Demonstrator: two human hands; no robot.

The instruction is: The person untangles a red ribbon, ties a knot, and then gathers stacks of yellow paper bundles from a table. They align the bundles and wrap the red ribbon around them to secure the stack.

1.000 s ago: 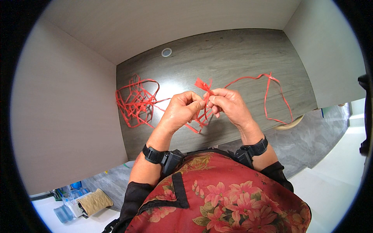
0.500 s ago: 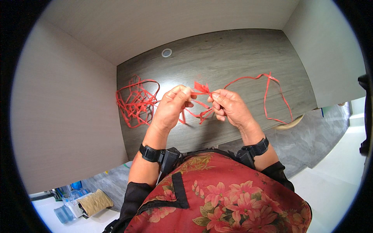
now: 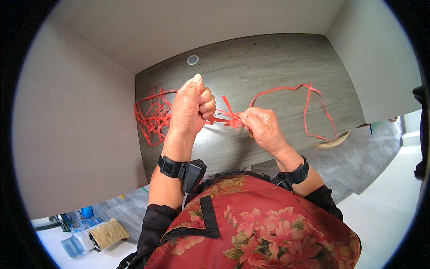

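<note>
My left hand is raised over the desk, closed around red plastic strip that runs out below its curled fingers. My right hand, lower and to the right, pinches a red knotted bunch with short loose ends. Behind my left hand, a tangled heap of the same strip lies on the grey wood-look desk. A long loose length of strip loops across the right part of the desk, running from beside my right hand.
Pale panels border the desk at left, back and right, with a round white fitting near the back edge. A curved beige object shows below the right front edge. Water bottles and a beige quilted item are at lower left.
My left hand has risen and moved left, its fingers now curled tighter. My right hand and the knotted bunch have shifted slightly down, and the bunch's loose end now points another way.
</note>
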